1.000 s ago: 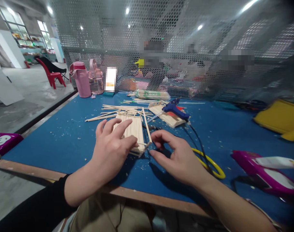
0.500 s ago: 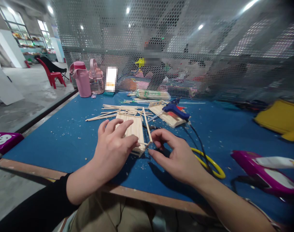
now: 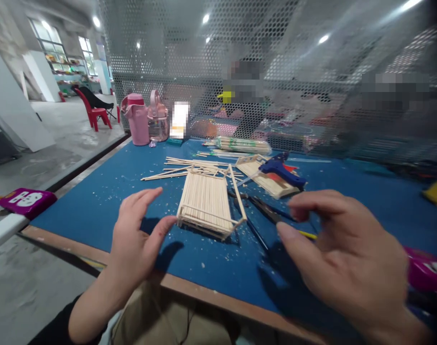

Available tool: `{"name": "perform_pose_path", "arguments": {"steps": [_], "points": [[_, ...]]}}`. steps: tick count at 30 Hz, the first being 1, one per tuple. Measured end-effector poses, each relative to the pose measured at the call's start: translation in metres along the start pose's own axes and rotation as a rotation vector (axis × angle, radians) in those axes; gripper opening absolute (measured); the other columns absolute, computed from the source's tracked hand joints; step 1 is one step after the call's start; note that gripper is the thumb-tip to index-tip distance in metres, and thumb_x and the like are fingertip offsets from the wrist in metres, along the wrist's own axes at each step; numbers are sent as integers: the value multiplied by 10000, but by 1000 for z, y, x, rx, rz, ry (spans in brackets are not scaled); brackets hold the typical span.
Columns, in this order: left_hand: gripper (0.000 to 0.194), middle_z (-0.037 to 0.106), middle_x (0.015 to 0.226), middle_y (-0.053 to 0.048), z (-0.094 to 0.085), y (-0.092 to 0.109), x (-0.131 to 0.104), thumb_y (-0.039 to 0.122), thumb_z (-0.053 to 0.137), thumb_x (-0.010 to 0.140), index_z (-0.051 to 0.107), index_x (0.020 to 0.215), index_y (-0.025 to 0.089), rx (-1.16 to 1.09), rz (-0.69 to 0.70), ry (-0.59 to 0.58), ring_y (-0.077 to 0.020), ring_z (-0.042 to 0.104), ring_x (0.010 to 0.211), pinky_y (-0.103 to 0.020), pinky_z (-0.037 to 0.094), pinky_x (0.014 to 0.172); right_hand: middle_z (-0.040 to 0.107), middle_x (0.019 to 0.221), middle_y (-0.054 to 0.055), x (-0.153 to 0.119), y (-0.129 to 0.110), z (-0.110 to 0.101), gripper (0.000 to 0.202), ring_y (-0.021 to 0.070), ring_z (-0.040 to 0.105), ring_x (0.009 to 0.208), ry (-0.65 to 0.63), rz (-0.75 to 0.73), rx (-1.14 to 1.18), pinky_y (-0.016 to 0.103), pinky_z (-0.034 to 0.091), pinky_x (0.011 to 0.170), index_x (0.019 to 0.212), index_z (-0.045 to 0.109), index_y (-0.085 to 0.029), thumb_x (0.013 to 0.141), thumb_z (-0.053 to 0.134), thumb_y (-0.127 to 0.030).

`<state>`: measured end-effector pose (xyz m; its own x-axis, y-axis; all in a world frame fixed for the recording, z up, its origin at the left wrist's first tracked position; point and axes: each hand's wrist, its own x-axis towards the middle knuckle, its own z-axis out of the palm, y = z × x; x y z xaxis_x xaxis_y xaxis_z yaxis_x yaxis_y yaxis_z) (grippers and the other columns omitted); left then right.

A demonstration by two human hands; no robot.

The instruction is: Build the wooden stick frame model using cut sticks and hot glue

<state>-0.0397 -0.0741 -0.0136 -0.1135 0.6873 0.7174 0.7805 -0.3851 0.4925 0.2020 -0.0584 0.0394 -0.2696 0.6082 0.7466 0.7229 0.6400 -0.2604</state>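
A small model of pale wooden sticks (image 3: pixel 206 201), with a flat slatted floor and low rails, sits on the blue table. To its left is my left hand (image 3: pixel 137 235), fingers spread, thumb tip at the model's front left corner; whether it touches I cannot tell. My right hand (image 3: pixel 351 258) hovers at the right, thumb and curled fingers apart with nothing visible between them. Nearest to it lie dark-handled pliers (image 3: pixel 263 208). A blue glue gun (image 3: pixel 281 170) rests on a second stick piece (image 3: pixel 252 168) farther back. Loose sticks (image 3: pixel 178 163) lie behind the model.
A plastic-wrapped bundle of sticks (image 3: pixel 243 144) lies near the perforated metal screen (image 3: pixel 189 62). Pink flask (image 3: pixel 138 122) and clear bottle (image 3: pixel 157 120) stand at the back left. Purple power strips (image 3: pixel 28 203) are at both sides. Small scraps dot the tabletop (image 3: pixel 106 201).
Both hands have come away from the stick model, the left to the left, the right to the right and closer to me. The pliers show more fully. My view has turned slightly left.
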Motion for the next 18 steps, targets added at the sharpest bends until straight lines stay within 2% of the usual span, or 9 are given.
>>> {"name": "perform_pose_path", "arguments": {"steps": [3,6,12,18], "points": [[290,637,1037,-86,4,-6,-7,317,579,802,593,1053,174,-92,-106,-101,-201,572,983,-361,466,856,577,830,66,15,-21,3,119,225,525,781,-136,-279,-150,367,367,722,896,550,-232,780,529,-222],[210,663,966,-64,12,-5,-4,273,588,797,629,981,181,-181,-149,-165,-182,603,910,-334,484,818,616,792,79,33,-41,19,134,227,524,763,-314,-392,-281,364,334,704,838,618,-200,800,506,-263],[121,693,840,-30,18,-1,1,210,604,778,649,887,184,-290,-246,-209,-147,631,766,-280,507,714,622,696,77,52,-49,45,173,203,509,697,-544,-385,-450,343,262,647,696,642,-182,775,518,-274],[72,695,796,-29,20,0,-1,204,596,780,659,811,184,-316,-249,-219,-150,629,744,-288,504,704,617,634,60,49,-38,47,248,157,496,620,-586,-347,-405,319,252,625,611,628,-179,798,470,-218]]}}
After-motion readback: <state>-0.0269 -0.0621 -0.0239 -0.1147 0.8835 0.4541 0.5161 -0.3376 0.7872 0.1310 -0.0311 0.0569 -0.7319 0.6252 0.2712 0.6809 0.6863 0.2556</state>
